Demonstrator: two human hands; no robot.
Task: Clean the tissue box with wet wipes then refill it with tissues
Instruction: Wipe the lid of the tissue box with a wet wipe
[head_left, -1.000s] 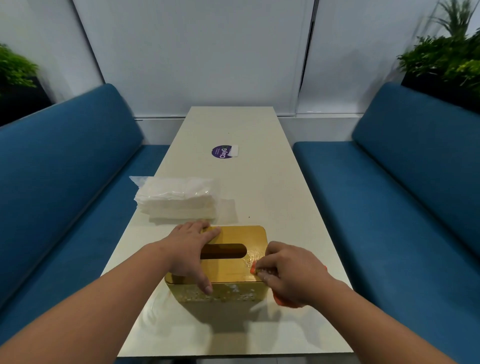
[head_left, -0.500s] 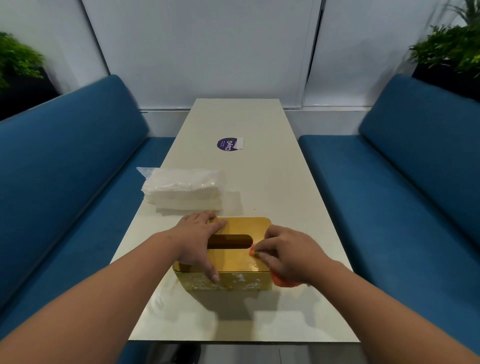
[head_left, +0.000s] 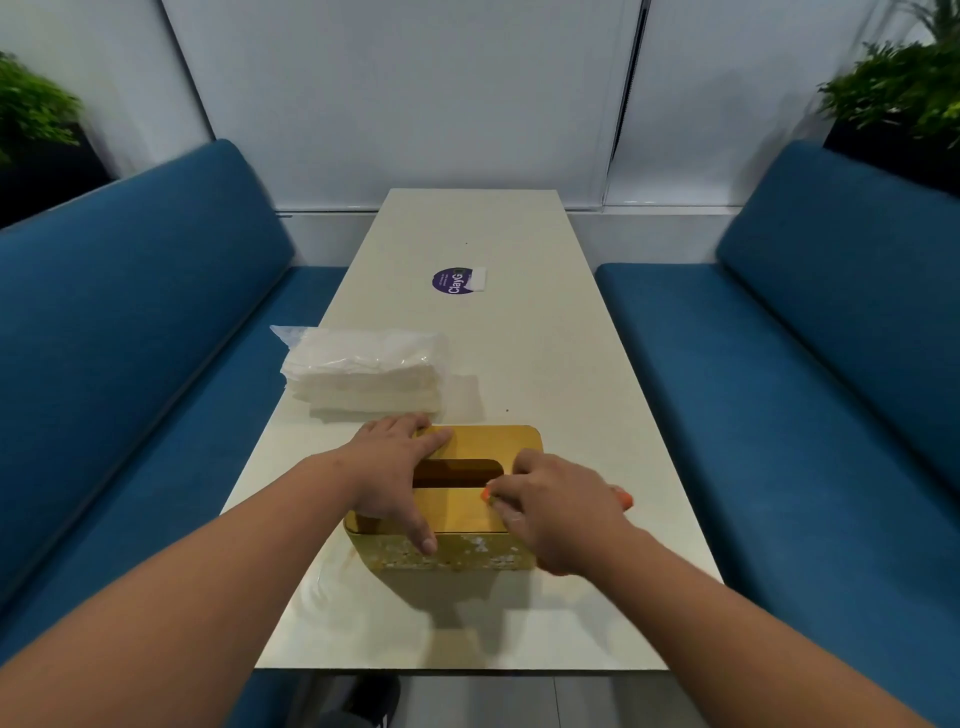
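Note:
A gold tissue box with a dark slot in its lid stands near the front of the pale table. White flecks speckle its front face. My left hand grips the box's left end, fingers over the back edge and thumb down the front face. My right hand presses an orange wipe onto the right part of the lid. Most of the wipe is hidden under its curled fingers. A stack of white tissues in clear wrap lies just behind the box, to the left.
A purple round sticker with a white slip beside it lies further back on the table. Blue upholstered benches run along both sides. Potted plants stand behind the benches, and a white wall closes the far end.
My right hand has slid the orange wipe a little leftwards on the lid. My left hand stays on the box. My view has shifted slightly.

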